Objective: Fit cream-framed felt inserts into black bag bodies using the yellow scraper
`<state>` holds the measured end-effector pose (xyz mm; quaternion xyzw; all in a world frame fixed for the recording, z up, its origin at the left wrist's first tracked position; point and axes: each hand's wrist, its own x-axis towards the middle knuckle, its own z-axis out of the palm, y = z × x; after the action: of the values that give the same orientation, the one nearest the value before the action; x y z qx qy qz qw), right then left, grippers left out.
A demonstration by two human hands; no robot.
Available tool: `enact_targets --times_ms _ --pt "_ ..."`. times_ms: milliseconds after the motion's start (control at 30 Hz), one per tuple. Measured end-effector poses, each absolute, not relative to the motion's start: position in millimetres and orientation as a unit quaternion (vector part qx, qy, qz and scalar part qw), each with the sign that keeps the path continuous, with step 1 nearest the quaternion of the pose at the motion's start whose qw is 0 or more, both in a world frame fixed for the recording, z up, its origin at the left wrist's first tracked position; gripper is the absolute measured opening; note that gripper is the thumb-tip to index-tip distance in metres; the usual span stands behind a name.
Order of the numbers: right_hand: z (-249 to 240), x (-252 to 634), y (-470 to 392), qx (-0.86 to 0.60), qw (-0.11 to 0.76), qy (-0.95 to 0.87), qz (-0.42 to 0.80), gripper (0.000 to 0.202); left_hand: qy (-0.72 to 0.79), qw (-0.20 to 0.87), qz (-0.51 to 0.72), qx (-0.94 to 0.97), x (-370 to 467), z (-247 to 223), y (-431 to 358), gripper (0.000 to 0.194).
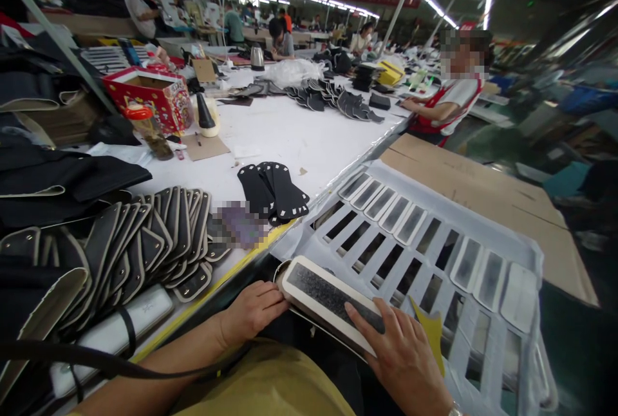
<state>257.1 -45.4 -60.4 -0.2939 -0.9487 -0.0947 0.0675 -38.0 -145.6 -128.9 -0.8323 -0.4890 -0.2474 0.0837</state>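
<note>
My left hand (253, 310) pinches the left end of a long rounded panel (333, 303) with a dark grey speckled middle and a white border. A thin pale-edged layer shows beneath that panel, curling up at its left end. My right hand (398, 351) grips the panel's right end, fingers lying over its top and edge. Beside it on the right is a light-grey slotted plastic crate (512, 236), with several similar white-bordered panels (410, 221) laid in rows over its slots. A yellow pointed piece (429, 332) shows just beyond my right hand.
Black cream-edged pieces (145, 242) with metal studs are heaped at left on the white table (270, 126). Black punched pieces (273, 190) lie near its yellow-taped edge. A red box (149, 94) and jar (149, 132) stand farther back. Cardboard (483, 190) lies beyond the crate; a co-worker (449, 100) stands there.
</note>
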Motion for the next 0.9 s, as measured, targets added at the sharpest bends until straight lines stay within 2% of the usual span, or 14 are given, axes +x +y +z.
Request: enact_targets --times_ms 400,600,900 --pt "-70.5 254.4 -42.1 -0.272 0.055 -0.941 -0.193 0.077 -0.493 0.077 -0.236 -0.834 -39.3 -125.7 -142.2 0.022" --pt "-67.4 247.5 -41.7 -0.246 0.039 -0.947 -0.204 0.080 -0.488 0.084 -0.258 -0.830 -39.4 -128.5 -146.6 0.021" --pt "-61.9 259.2 -47.5 -0.227 0.036 -0.959 -0.166 0.073 -0.483 0.053 -0.258 -0.835 -40.6 -126.4 -150.6 0.021"
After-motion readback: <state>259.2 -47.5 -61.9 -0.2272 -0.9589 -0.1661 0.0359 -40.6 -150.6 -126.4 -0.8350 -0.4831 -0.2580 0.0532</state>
